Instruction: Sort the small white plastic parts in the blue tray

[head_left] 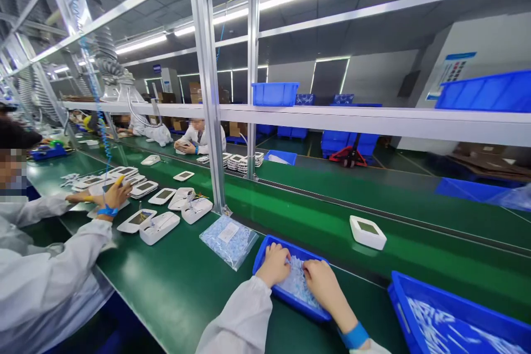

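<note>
A shallow blue bin [305,311] on the green bench holds a heap of small, pale blue and clear pieces [296,283], too small to name. Over its left part, my left hand [274,264] dips in with curled fingers, their tips among the pieces. Opposite it, my right hand [322,283] reaches over the near right rim, thumb and fingers pinched together at the heap. Whatever the fingertips hold is hidden or too small to make out. Just left of the bin lies a clear plastic bag [238,248] of similar pieces, with a white label [228,232].
A white device with a screen [368,232] rests on the green strip beyond. To the right, a larger blue bin [460,301] contains white strips. A metal post [209,94] rises behind the bag. At left, a co-worker's hands [116,193] are among several white devices [161,196].
</note>
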Demonstrator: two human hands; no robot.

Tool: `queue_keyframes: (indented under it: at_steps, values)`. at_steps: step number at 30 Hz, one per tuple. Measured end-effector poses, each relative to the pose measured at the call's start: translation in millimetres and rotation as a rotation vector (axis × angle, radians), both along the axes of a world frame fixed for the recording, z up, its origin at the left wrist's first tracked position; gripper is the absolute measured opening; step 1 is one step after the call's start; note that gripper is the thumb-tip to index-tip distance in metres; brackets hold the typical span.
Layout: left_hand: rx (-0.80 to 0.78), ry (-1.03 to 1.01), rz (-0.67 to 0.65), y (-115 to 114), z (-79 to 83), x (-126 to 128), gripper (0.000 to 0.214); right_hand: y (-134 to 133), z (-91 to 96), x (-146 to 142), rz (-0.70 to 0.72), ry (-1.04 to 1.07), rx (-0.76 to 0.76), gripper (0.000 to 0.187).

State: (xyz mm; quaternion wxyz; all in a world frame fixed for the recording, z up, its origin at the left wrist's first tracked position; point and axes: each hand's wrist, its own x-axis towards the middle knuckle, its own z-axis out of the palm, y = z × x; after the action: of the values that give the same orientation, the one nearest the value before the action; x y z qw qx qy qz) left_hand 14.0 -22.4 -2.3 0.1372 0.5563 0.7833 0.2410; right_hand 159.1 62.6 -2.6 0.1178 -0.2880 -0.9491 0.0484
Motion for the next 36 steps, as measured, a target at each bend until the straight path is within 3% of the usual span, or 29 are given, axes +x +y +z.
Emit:
queue_keyframes:
  at_steps: [5, 12, 24, 36]
  values:
    - [-0.029, 0.031, -0.011, 1.4, -0.4, -1.8, 0.024, -4.9, 1.2, 0.9, -0.041, 0.150, -0.028, 0.029]
    - [-0.071, 0.093, -0.038, 2.0, 1.5, -5.6, 0.025, -15.3, 13.8, -5.3, -0.099, -0.030, 0.089, 0.025]
    - [-0.095, 0.139, -0.090, 6.6, 3.7, -12.0, 0.028, -31.6, 32.3, -14.5, -0.209, -0.051, 0.135, 0.021]
    - [-0.089, 0.139, -0.113, 19.3, 7.1, -16.8, 0.027, -22.5, 39.4, -15.4, -0.520, 0.011, 0.109, 0.025]
